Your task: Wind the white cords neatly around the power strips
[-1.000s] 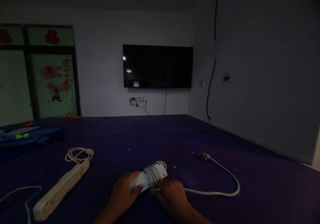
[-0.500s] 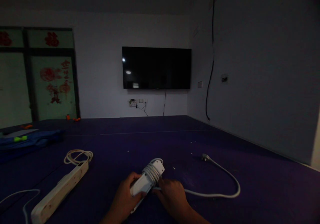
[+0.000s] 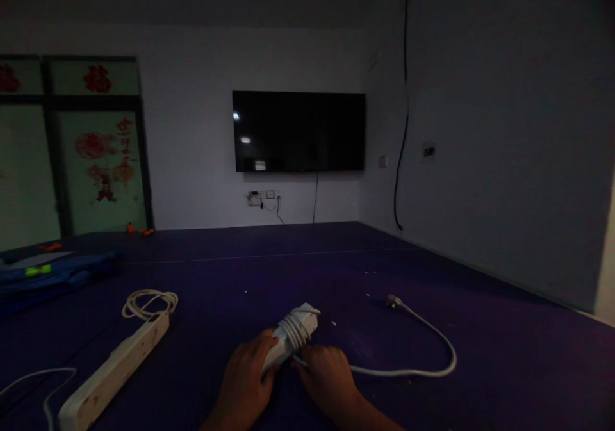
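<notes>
A white power strip (image 3: 294, 332) lies on the dark purple floor (image 3: 307, 271) with several turns of its white cord wound round its middle. My left hand (image 3: 247, 380) is closed round the near end of the strip. My right hand (image 3: 327, 376) pinches the cord right beside the wound turns. The loose part of the cord (image 3: 423, 348) curves off to the right and ends in a plug (image 3: 394, 301) lying flat on the floor.
A second, longer power strip (image 3: 113, 373) lies at the left with its coiled cord (image 3: 148, 303) at the far end. A blue bundle (image 3: 52, 274) sits at far left. A wall-mounted TV (image 3: 298, 131) and a wall socket (image 3: 263, 195) are ahead.
The strip has tilted and turned slightly in my left hand. The loose cord's loop at the right has drawn in a little toward the strip.
</notes>
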`<state>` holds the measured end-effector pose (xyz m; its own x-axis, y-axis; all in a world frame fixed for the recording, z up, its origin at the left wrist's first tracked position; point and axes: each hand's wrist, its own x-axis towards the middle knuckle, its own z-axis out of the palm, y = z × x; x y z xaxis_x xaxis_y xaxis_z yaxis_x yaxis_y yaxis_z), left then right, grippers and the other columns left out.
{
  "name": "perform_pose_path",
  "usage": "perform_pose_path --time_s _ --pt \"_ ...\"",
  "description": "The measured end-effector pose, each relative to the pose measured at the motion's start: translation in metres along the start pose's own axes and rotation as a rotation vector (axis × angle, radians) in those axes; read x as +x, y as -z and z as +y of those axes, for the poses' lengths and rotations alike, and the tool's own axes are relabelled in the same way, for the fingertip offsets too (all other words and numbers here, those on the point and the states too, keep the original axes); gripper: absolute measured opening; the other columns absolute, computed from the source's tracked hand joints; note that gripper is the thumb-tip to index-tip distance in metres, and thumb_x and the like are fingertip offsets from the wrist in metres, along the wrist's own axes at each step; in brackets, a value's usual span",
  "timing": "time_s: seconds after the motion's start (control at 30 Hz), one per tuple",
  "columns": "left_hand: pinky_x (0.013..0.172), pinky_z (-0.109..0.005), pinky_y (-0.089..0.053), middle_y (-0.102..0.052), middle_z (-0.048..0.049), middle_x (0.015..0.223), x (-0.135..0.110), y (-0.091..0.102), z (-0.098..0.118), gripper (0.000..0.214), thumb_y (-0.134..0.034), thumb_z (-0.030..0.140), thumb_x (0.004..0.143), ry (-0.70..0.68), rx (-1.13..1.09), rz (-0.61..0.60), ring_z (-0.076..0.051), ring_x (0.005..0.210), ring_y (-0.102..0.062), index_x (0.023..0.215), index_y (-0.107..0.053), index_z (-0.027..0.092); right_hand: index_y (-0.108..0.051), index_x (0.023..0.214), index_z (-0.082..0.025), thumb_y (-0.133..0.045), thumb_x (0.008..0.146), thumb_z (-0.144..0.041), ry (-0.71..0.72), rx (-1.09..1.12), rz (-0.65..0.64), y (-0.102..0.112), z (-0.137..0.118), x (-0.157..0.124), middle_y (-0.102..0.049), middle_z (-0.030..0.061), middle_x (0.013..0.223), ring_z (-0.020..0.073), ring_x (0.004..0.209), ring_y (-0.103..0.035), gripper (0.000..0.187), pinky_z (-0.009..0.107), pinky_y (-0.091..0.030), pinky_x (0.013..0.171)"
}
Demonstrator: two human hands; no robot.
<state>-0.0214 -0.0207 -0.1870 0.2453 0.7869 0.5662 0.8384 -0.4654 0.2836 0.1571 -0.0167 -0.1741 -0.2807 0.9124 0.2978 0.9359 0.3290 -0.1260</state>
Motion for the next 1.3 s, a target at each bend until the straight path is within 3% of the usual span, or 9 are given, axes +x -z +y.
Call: perform_pose_path --time_s 0.2,0.63,0.83,1.03,1.13,1.3 --pt "0.082 -0.035 -0.046 -0.062 -0.0044 0.116 0.002 -0.002 -0.006 0.039 -0.048 0.010 0.075 -0.094 0.143 0.045 -0.021 0.096 -0.060 0.109 -0.056 0.025 -0.066 0.084 -0.018 -0.049 0.083 -0.026 0.008 -0.002 0.001 0.002 -0.003 -0.002 -0.070 0.0086 0.084 0.0217 0.076 -0.066 0.019 0.025 -0.043 0.063" --pt "0.085 -0.040 -0.044 -0.055 -0.0033 0.126 0.008 0.014 -0.005 0.045 -0.046 0.004 0.077 -0.318 0.262 -0.092 -0.021 0.100 -0.059 0.113 -0.055 0.028 -0.061 0.095 -0.019 -0.044 0.082 -0.015 0.086 -0.050 0.008 0.002 -0.004 -0.003 -0.069 0.0072 0.086 0.0208 0.074 -0.066 0.021 0.023 -0.041 0.057" --pt "0.089 -0.042 -0.044 -0.057 -0.0048 0.124 0.009 0.017 -0.003 0.028 -0.049 0.025 0.085 -0.368 0.138 -0.078 -0.021 0.105 -0.057 0.111 -0.057 0.027 -0.060 0.094 -0.019 -0.044 0.084 -0.017 0.117 -0.035 0.021 -0.002 0.000 -0.003 -0.068 0.0066 0.085 0.0197 0.074 -0.065 0.020 0.022 -0.041 0.058" --pt "0.096 -0.042 -0.042 -0.061 -0.0019 0.118 0.007 0.017 0.002 0.031 -0.044 0.019 0.085 -0.323 -0.003 -0.005 -0.018 0.108 -0.056 0.110 -0.058 0.029 -0.061 0.090 -0.018 -0.045 0.082 -0.018 0.101 -0.051 0.020 -0.001 0.000 -0.003 -0.069 0.0067 0.084 0.0193 0.073 -0.065 0.018 0.021 -0.040 0.057" --pt "0.096 -0.041 -0.043 -0.065 -0.0023 0.112 0.006 0.013 0.002 0.030 -0.047 0.023 0.084 -0.242 -0.102 0.056 -0.017 0.103 -0.059 0.112 -0.057 0.028 -0.062 0.090 -0.018 -0.044 0.082 -0.017 0.100 -0.045 -0.004 0.003 -0.002 -0.004 -0.069 0.0069 0.085 0.0208 0.073 -0.065 0.020 0.023 -0.041 0.057" --pt "0.096 -0.038 -0.043 -0.069 -0.0011 0.102 0.008 0.008 0.001 0.023 -0.049 0.032 0.084 -0.131 -0.231 0.040 -0.017 0.096 -0.062 0.100 -0.065 0.028 -0.062 0.087 -0.017 -0.044 0.082 -0.017 0.105 -0.025 -0.015 0.002 -0.002 -0.005 -0.069 0.0087 0.086 0.0217 0.074 -0.065 0.019 0.024 -0.042 0.059"
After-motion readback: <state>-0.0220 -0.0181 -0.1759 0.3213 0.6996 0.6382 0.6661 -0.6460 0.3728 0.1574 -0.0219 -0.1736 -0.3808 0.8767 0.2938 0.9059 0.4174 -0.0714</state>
